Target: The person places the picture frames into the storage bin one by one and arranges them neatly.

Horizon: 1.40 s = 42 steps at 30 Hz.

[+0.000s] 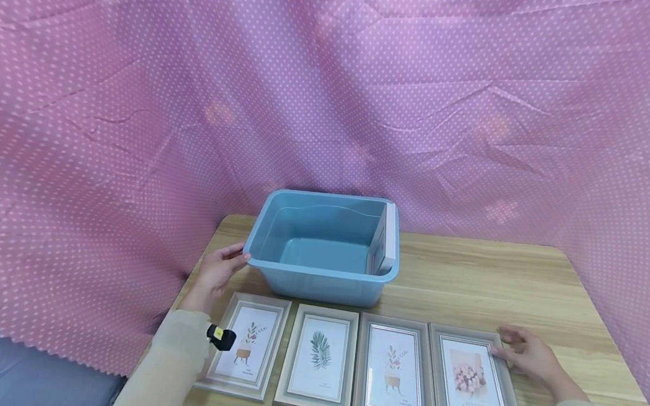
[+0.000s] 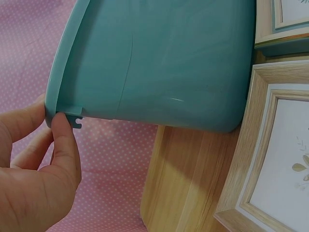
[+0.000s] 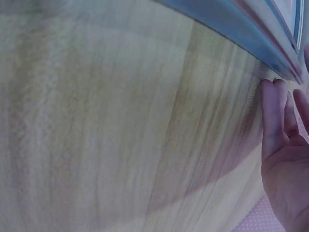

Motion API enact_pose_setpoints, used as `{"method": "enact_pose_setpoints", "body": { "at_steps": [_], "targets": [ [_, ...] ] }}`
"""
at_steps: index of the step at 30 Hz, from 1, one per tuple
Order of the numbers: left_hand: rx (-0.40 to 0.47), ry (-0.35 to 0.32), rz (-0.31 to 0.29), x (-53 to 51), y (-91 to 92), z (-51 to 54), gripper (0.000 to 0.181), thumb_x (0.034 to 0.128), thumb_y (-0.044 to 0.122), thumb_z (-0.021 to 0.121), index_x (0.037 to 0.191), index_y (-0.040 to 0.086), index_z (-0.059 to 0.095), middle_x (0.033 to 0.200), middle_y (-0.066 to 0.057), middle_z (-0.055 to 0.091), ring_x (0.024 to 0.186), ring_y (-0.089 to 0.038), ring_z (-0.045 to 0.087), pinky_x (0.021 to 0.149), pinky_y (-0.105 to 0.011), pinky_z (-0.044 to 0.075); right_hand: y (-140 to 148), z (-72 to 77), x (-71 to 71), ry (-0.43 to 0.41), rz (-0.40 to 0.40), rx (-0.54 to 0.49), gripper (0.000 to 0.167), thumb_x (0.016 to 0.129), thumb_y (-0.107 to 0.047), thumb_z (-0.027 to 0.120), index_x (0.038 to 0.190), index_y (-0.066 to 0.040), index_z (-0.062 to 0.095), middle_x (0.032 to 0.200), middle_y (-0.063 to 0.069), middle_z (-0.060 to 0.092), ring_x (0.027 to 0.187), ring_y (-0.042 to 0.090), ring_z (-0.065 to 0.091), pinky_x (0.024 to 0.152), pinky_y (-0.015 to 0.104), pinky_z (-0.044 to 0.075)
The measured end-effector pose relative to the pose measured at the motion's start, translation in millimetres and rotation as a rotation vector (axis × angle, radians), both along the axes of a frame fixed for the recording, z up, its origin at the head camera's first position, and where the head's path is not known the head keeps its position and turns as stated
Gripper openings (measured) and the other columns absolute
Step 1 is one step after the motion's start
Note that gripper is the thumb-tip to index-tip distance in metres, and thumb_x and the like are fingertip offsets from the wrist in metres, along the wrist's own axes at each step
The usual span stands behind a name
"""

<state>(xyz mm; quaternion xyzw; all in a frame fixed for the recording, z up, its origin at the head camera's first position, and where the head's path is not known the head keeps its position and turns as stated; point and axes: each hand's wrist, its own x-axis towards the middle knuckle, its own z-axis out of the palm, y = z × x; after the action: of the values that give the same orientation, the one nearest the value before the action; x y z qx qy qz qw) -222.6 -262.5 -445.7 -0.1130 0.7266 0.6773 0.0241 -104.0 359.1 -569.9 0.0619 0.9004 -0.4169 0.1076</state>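
Standing in tub (image 1: 320, 286), head-view only: frame (image 1: 390, 238)

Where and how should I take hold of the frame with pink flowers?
Pinch the pink-flower frame by its right edge, probably, coming from the right: it lies flat, the next frame crowds its left edge, while table beyond leaves room.

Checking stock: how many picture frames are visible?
5: leftmost frame, leaf frame, third frame, rightmost frame in a row on the table; another frame upright inside the tub. More may be hidden.
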Motion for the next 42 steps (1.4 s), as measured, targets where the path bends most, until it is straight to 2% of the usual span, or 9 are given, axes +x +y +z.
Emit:
{"method": "enact_pose_setpoints", "body": {
  "at_steps": [8,13,22,28,36,42],
  "targets": [
    [-0.022,-0.002,-0.002,0.0,-0.1,0.1,0.047,0.093,0.002,0.06,0.137,-0.006,0.045,0.135,-0.025,0.046,0.113,-0.023,0.053,0.096,-0.029,0.048,-4,0.1,-1.4,-0.054,-0.029,-0.042,0.074,0.082,-0.029,0.076,0.131,0.015,0.04,0.125,0.037,0.047,0.097,0.04,0.061,0.066,0.035,0.06],
    [-0.022,0.002,-0.001,-0.1,-0.2,0.5,0.047,0.0926,0.001,0.06,0.136,-0.006,0.045,0.135,-0.025,0.047,0.113,-0.023,0.053,0.094,-0.027,0.049,-8,3.4,-2.4,-0.072,-0.048,-0.061,0.072,0.082,-0.025,0.076,0.128,0.017,0.041,0.122,0.037,0.049,0.094,0.038,0.062,0.067,0.037,0.06],
    [-0.046,-0.001,-0.008,1.1,-0.1,1.0,0.046,0.0933,0.001,0.059,0.136,-0.005,0.045,0.135,-0.024,0.047,0.119,-0.03,0.049,0.093,-0.026,0.05,-10,3.8,-1.0,-0.061,-0.063,-0.079,0.064,0.083,-0.018,0.075,0.125,0.017,0.043,0.119,0.037,0.051,0.09,0.036,0.064,0.067,0.037,0.06],
    [-0.063,-0.012,-0.011,1.4,-0.3,0.0,0.046,0.0938,0.005,0.06,0.137,-0.003,0.046,0.137,-0.022,0.046,0.122,-0.03,0.047,0.1,-0.033,0.046,-7,1.7,2.8,-0.036,-0.061,-0.114,0.06,0.083,-0.015,0.074,0.124,0.017,0.044,0.117,0.037,0.053,0.089,0.034,0.065,0.067,0.037,0.06],
    [-0.086,-0.006,-0.021,1.9,-0.9,-2.3,0.046,0.0939,0.007,0.06,0.138,-0.001,0.046,0.137,-0.02,0.047,0.122,-0.029,0.048,0.099,-0.032,0.046,0,3.7,7.7,-0.038,-0.037,-0.243,0.064,0.083,-0.01,0.073,0.128,0.02,0.037,0.122,0.041,0.048,0.092,0.036,0.064,0.071,0.039,0.06],
    [-0.08,0.006,-0.019,2.3,-2.2,-2.1,0.047,0.0936,0.006,0.061,0.137,-0.004,0.046,0.137,-0.022,0.047,0.122,-0.03,0.048,0.098,-0.031,0.047,7,10.2,8.7,-0.052,0.001,-0.283,0.07,0.086,-0.015,0.071,0.133,0.018,0.032,0.126,0.042,0.043,0.095,0.035,0.064,0.074,0.04,0.059]
  ]
}}
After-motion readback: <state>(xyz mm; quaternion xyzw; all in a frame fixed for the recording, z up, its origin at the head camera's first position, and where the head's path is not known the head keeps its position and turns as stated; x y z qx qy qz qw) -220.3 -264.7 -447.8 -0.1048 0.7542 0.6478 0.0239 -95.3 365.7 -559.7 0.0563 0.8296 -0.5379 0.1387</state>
